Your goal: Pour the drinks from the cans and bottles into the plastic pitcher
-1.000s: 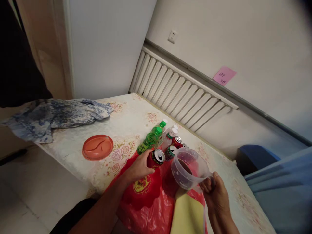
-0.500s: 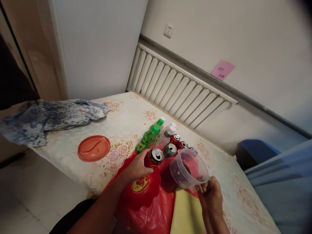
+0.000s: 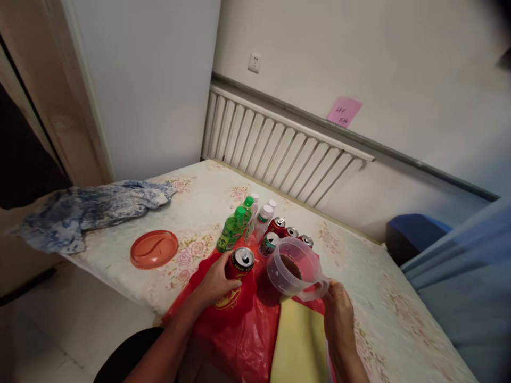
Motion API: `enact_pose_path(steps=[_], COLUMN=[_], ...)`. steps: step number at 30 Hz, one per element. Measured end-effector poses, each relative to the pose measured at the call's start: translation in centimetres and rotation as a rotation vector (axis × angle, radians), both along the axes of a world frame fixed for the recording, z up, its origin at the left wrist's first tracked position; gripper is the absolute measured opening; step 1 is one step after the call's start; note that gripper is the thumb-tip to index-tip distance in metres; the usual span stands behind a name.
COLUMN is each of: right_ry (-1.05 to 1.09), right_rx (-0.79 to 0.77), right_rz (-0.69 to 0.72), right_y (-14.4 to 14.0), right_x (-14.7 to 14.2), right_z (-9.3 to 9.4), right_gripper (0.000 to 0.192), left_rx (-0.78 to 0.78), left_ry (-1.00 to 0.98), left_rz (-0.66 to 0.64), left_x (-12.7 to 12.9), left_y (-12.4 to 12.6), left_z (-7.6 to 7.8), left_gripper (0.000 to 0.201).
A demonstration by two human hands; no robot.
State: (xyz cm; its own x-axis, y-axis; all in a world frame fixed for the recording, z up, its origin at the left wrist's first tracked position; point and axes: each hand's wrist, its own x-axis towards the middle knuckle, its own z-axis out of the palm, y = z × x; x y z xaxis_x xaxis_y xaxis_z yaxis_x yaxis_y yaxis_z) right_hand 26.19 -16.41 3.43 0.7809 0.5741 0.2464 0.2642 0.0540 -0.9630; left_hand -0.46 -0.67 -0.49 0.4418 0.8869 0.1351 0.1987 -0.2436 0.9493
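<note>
My left hand [image 3: 217, 284] is wrapped round a red drink can [image 3: 240, 267] with an opened top, above a red scalloped plate [image 3: 229, 314]. My right hand [image 3: 338, 306] grips the handle of a clear plastic jug [image 3: 289, 271], its fingers at the handle's outer end. Dark brown liquid shows inside the jug, which stands just right of the can. Behind the jug is a green-labelled can [image 3: 269, 244], and several red cans [image 3: 277, 225] stand close by. Left of these are green bottles [image 3: 231, 231] and clear bottles with white caps [image 3: 263, 221].
A red plastic sheet [image 3: 255, 340] and a yellow sheet [image 3: 299, 343] lie at the near side of the flowered tablecloth [image 3: 359, 266]. An orange lid [image 3: 154, 250] and a blue-white cloth [image 3: 120, 205] are at left. A radiator [image 3: 275, 143] lines the wall.
The jug has gone from tilted to more upright, and my right hand sits lower along its handle. My left hand still holds the can. The whole view has shifted slightly.
</note>
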Motion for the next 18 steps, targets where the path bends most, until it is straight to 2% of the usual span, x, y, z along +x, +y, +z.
enact_pose_path(steps=[4,6,8,12,15,18], right_ry=[0.022,-0.001,0.001,0.061,0.078,0.070], right_rx=[-0.045,-0.115,-0.190,-0.275,-0.257,-0.207], right_rz=[-0.159,-0.170,-0.086,0.195,0.323,0.368], right_y=[-2.6,-3.9,-5.1,-7.0,-7.9,-8.7], right_x=[0.7,0.3,-0.9,-4.9,-7.2,-7.9], right_z=[-0.5,-1.0,-1.5,-2.0,-2.0,-2.0], right_gripper=[0.036,0.032,0.030,0.031,0.051,0.068], left_rx=[0.022,0.012,0.004,-0.024,-0.047,-0.068], left_ry=[-0.003,0.006,0.011,0.002,-0.026,-0.065], left_rz=[0.009,0.006,-0.001,-0.045,-0.092,-0.151], left_x=[-0.8,-0.9,-0.6,1.3,3.5,5.9], left_y=[-2.5,-4.0,-5.7,-9.4,-12.1,-14.4], left_z=[0.9,1.4,1.7,1.6,1.1,0.5], left_gripper=[0.070,0.070,0.072,0.075,0.073,0.070])
